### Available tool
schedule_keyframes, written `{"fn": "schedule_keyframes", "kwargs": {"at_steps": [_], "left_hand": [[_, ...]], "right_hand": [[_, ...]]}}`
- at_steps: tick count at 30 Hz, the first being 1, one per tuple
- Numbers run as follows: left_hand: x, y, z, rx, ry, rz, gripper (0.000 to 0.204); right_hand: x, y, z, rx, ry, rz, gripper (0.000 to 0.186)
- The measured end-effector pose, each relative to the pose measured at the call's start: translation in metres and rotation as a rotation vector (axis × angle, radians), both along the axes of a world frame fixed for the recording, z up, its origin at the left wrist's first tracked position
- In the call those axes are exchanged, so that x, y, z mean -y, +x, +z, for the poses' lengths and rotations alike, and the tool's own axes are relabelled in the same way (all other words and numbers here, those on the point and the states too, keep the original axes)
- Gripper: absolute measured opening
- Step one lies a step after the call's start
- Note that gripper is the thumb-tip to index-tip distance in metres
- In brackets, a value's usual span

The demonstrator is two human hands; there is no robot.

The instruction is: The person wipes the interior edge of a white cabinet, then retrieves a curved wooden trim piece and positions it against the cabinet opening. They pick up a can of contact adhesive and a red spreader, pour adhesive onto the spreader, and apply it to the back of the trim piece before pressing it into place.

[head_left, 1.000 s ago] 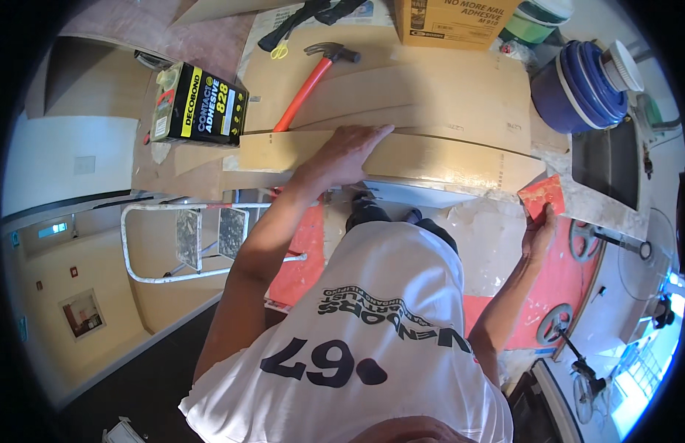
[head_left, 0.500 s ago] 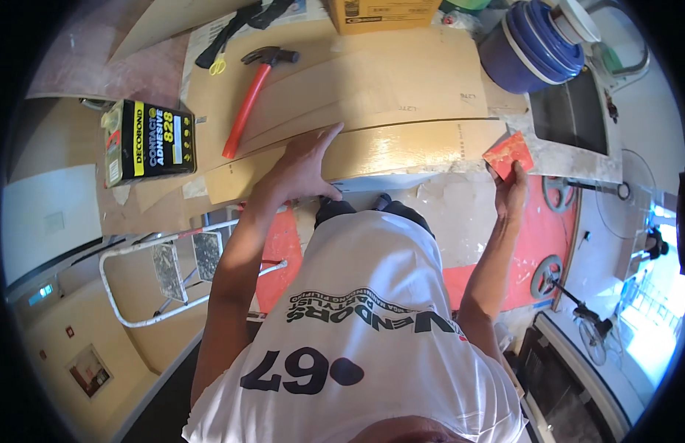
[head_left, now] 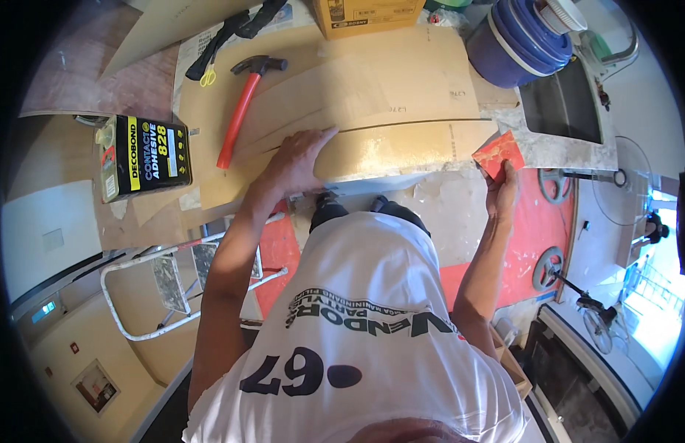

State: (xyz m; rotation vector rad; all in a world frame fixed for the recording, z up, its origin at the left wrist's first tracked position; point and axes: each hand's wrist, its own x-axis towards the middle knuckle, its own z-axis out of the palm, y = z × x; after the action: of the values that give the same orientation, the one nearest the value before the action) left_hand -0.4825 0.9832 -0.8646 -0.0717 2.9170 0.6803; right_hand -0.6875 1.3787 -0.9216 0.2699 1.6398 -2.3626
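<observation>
My left hand (head_left: 292,161) is at the front edge of a long, narrow board strip (head_left: 401,149) with a shiny, wet-looking face. Its fingers reach over the strip and its thumb points down in front, spread apart. Between the fingers and thumb of my right hand (head_left: 503,190) is a flat, squarish red-orange spreader (head_left: 498,155) smeared with pale residue. It is held at the strip's right end. Behind the strip lies a brown cardboard sheet (head_left: 423,70), with a dark gap between the two. A red-handled claw hammer (head_left: 239,118) rests on the cardboard, left of centre.
A rectangular adhesive can (head_left: 152,159) stands at left. Yellow-handled scissors (head_left: 208,76) lie by a black cloth item (head_left: 223,44). Farther back are a cardboard box (head_left: 368,16), a blue bucket (head_left: 516,44) and a sink (head_left: 560,111). A white-framed step ladder (head_left: 146,336) stands below left.
The whole view has shifted slightly. My left hand has drawn a little left along the strip, its thumb nearer its fingers. The spreader stays in my right hand near the strip's right end.
</observation>
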Motion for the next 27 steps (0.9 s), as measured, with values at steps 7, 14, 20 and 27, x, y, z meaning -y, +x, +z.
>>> {"fn": "schedule_keyframes", "kwargs": {"at_steps": [7,14,20,27], "left_hand": [[-0.006,0.005,0.011,0.009,0.084,0.082,0.111],[-0.001,0.017,0.003,-0.383,0.072,0.258,0.099],[0.038,0.113,0.037,-0.971,-0.133,0.953,0.089],[0.143,0.184,0.033,-1.105,-0.049,1.425,0.128]], "right_hand": [[-0.008,-0.007,0.003,0.062,-0.024,0.034,0.037],[-0.044,-0.022,-0.018,0.070,-0.775,-0.038,0.037],[-0.093,0.007,0.001,-0.021,-0.242,-0.011,0.041],[0.022,0.064,0.042,-0.185,0.096,0.091,0.036]]}}
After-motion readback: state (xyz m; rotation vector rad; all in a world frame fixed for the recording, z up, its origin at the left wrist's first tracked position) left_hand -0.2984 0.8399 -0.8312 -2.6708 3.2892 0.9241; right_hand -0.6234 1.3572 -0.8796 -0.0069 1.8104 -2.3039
